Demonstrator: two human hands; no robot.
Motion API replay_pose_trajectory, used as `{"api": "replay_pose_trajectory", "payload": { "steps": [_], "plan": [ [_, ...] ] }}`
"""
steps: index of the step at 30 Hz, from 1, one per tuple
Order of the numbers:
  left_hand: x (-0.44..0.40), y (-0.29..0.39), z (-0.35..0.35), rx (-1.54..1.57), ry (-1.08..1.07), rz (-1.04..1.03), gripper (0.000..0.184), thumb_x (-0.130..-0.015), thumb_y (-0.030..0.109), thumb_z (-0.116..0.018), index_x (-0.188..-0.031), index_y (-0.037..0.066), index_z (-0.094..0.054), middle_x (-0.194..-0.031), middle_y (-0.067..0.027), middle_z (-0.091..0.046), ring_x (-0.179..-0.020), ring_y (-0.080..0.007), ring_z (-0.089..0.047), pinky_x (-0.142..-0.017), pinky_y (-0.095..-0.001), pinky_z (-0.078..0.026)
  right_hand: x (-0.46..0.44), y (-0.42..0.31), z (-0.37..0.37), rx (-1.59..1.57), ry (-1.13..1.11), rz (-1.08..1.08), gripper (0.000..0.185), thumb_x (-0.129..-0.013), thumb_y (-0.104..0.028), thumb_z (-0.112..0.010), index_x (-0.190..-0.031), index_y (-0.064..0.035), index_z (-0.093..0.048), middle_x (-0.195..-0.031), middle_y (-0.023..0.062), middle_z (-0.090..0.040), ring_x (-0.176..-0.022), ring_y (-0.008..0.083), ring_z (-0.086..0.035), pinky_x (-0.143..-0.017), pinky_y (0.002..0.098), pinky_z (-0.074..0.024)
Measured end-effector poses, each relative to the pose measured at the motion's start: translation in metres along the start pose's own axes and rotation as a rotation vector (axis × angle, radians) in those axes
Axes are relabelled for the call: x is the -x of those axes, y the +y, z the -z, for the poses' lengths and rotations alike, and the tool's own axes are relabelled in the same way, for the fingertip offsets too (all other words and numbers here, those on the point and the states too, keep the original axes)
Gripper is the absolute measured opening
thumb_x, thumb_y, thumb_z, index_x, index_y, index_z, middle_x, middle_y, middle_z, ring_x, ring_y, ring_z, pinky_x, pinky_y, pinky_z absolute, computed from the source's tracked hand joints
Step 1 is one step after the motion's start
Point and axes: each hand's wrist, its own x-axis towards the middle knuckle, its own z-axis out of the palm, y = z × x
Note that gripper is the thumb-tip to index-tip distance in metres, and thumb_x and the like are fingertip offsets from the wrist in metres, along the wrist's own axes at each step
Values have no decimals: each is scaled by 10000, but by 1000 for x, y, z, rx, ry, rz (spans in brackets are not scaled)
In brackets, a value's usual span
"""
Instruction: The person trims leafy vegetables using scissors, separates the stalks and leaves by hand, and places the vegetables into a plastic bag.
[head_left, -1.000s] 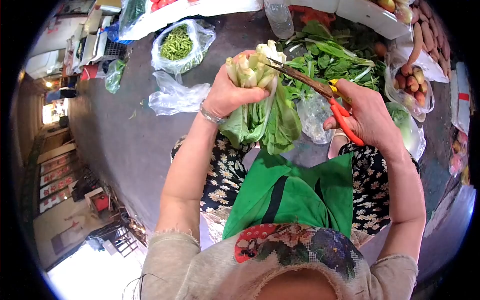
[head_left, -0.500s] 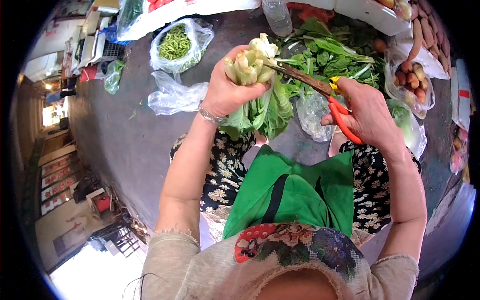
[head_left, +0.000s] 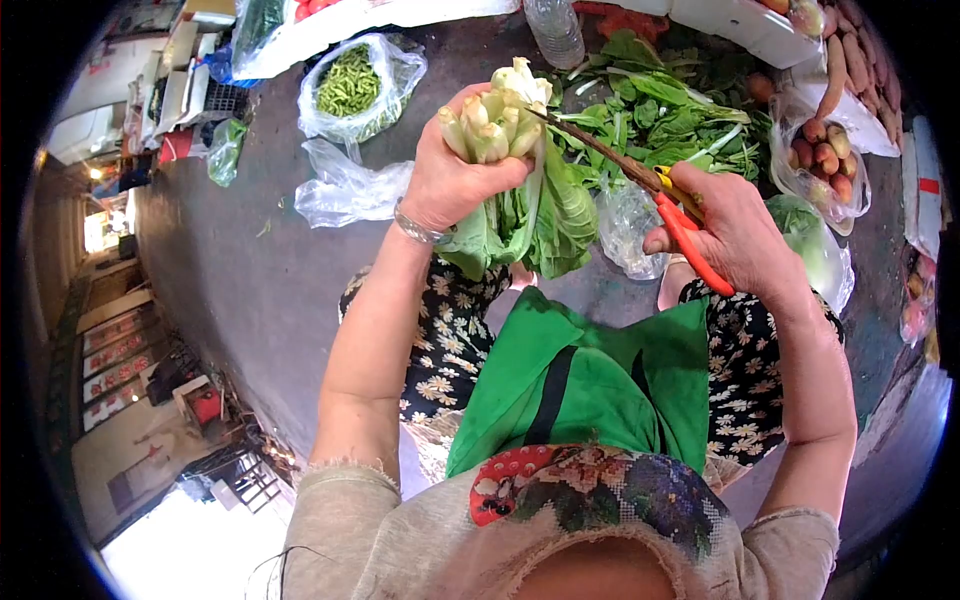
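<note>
My left hand (head_left: 463,172) is wrapped round a bunch of leafy greens (head_left: 545,225), stem ends up and leaves hanging below. The pale cut stems (head_left: 495,120) stick out above my fingers. In my right hand (head_left: 735,225) are scissors (head_left: 690,240) with orange and yellow handles and dark, rusty-looking blades. Their tips touch or lie very near the right side of the stems; the exact contact is hard to make out. A metal band (head_left: 415,228) circles my left wrist.
Loose leafy greens (head_left: 665,110) lie beyond my hands. Nearby are a bag of green pods (head_left: 350,85), crumpled plastic bags (head_left: 350,185), a plastic bottle (head_left: 555,35), and a bag of reddish round produce (head_left: 822,160). A green apron (head_left: 590,385) covers my lap.
My left hand and the bunch have shifted slightly left. The scissors' blades look more closed, and their tips sit higher and further left.
</note>
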Motion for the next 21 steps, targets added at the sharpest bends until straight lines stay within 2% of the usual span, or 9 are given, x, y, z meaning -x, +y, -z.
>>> {"api": "replay_pose_trajectory", "payload": {
  "steps": [4, 6, 7, 9, 12, 15, 21],
  "plan": [
    [-1, -2, 3, 55, -21, 10, 641, -680, -1, -775, -1261, -11, -504, -1081, -13, -624, -976, -96, -596, -870, -264, -505, 1, 1, -4, -1, 8, -7, 594, -738, -548, -752, -837, -12, -516, -649, 186, -471, -628, 401, -469, -556, 438, -365],
    [-2, -4, 4, 29, -24, 4, 632, -681, 0, -774, -1254, -7, -508, -1083, -12, -624, -977, -96, -596, -868, -260, -503, -1, 2, -8, 30, 104, 47, 624, -761, -611, -698, -823, -10, -541, -578, 179, -522, -607, 415, -544, -557, 471, -401],
    [-2, -4, 4, 28, -21, 4, 632, -681, 0, -774, -1254, -7, -508, -1083, -12, -624, -977, -96, -596, -868, -260, -503, -1, 3, -9, 30, 104, 49, 624, -761, -611, -698, -823, -10, -541, -578, 179, -522, -607, 415, -544, -557, 471, -401],
    [-1, -4, 1, 58, -15, 8, 618, -685, 5, -771, -1246, -6, -512, -1070, -11, -629, -964, -94, -600, -862, -256, -503, -1, 5, -9, 8, 77, 45, 637, -757, -613, -699, -910, -13, -551, -676, 183, -584, -678, 405, -584, -596, 462, -440],
    [-1, 0, -5, -75, -6, 15, 618, -682, 23, -773, -1242, -5, -514, -1062, -15, -639, -959, -88, -606, -870, -254, -501, 0, -1, -8, -11, 123, 51, 667, -749, -616, -702, -1004, -18, -553, -772, 191, -617, -754, 398, -612, -641, 451, -473],
    [-2, -3, -5, -114, -17, 12, 608, -678, 33, -771, -1232, -3, -522, -1058, -15, -645, -963, -85, -609, -877, -254, -499, 0, 2, -8, 66, 154, 55, 685, -743, -614, -707, -1048, -18, -559, -797, 200, -620, -779, 402, -618, -668, 451, -485],
    [-1, -2, -5, -130, -133, 63, 664, -674, 2, -728, -1291, -7, -481, -1099, -21, -622, -990, -104, -599, -878, -264, -501, -1, 2, -5, 158, 193, 99, 648, -740, -607, -708, -956, -13, -564, -771, 195, -608, -761, 391, -614, -652, 457, -477]
  ]
}}
